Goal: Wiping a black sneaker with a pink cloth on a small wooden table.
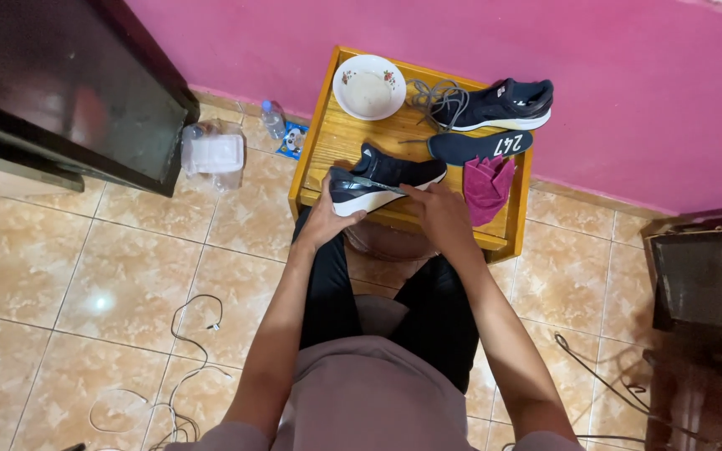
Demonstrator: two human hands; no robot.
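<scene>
1. Nearest the camera, the person sits with dark-trousered knees apart; the tan tiled floor [127,276] lies open to the left, crossed only by a thin white cable [190,351], so the elbows have room on that side
2. The left hand [325,219] is closed around the toe end of a black low sports shoe with a white sole [382,179], held just above the near edge of the small yellow wooden table [336,142]
3. The right hand [443,213] rests on the shoe's middle, fingers bent; whether it pinches anything I cannot tell
4. This shoe shows no lace, and its opening looks bare, so the work seems partly through
5. Beside the right hand a folded magenta cloth [486,188] hangs over the table edge
6. Further back lie a loose dark insole [478,146], a white floral bowl [369,86] and the second black shoe [507,104] with its grey lace [438,100] pulled loose
7. The pink wall [461,33] closes the far side, dark furniture [60,83] the left
</scene>
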